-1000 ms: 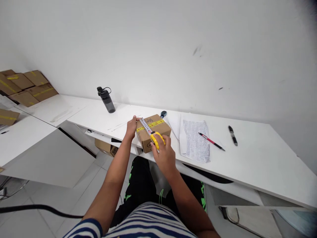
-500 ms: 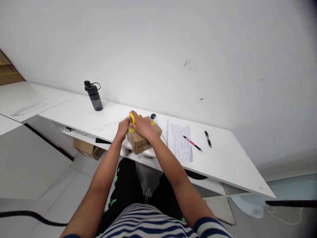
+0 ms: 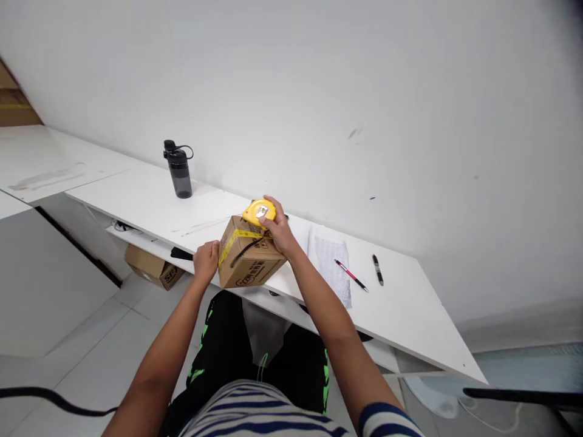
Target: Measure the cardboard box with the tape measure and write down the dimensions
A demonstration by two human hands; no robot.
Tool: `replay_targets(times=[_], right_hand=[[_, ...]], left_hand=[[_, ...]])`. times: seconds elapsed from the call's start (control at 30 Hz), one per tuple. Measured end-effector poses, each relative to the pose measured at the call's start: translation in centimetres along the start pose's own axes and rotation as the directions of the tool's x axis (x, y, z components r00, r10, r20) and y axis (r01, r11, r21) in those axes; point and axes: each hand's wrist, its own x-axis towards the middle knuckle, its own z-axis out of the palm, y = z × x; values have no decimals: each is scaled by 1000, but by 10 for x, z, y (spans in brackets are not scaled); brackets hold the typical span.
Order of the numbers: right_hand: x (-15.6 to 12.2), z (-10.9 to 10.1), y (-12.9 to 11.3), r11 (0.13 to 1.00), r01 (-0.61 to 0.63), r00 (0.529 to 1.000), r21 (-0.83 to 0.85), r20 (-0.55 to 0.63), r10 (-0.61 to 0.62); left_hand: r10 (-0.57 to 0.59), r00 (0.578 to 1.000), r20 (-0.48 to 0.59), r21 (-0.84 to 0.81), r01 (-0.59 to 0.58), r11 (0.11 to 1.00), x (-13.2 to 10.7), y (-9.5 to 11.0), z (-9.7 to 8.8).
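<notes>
A small cardboard box [image 3: 248,261] with yellow tape is tilted up off the white desk [image 3: 401,309], near its front edge. My left hand [image 3: 206,260] grips the box's left side. My right hand [image 3: 276,229] is closed on a yellow tape measure [image 3: 259,212] at the box's top right corner.
A dark water bottle [image 3: 181,170] stands to the left by the wall. A written sheet of paper [image 3: 334,269], a red pen [image 3: 351,275] and a black pen [image 3: 377,269] lie to the right. Another cardboard box [image 3: 153,268] sits on the floor under the desk.
The tape has been drawn back in. The box has been tipped up and turned. My right hand has moved the tape measure from the box's near edge to its top.
</notes>
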Motion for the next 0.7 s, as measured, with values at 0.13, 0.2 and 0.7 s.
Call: replay_targets(times=[0.13, 0.2, 0.7], right_hand=[[0, 22, -21, 999, -12, 987, -35, 160, 18], [1, 28, -29, 998, 14, 976, -63, 217, 0], [16, -8, -33, 942, 251, 875, -224, 470, -121]], left_hand=[[41, 995, -95, 268, -14, 963, 0, 1, 12], [15, 991, -133, 171, 8, 985, 0, 9, 8], [42, 987, 158, -601, 62, 797, -47, 73, 2]])
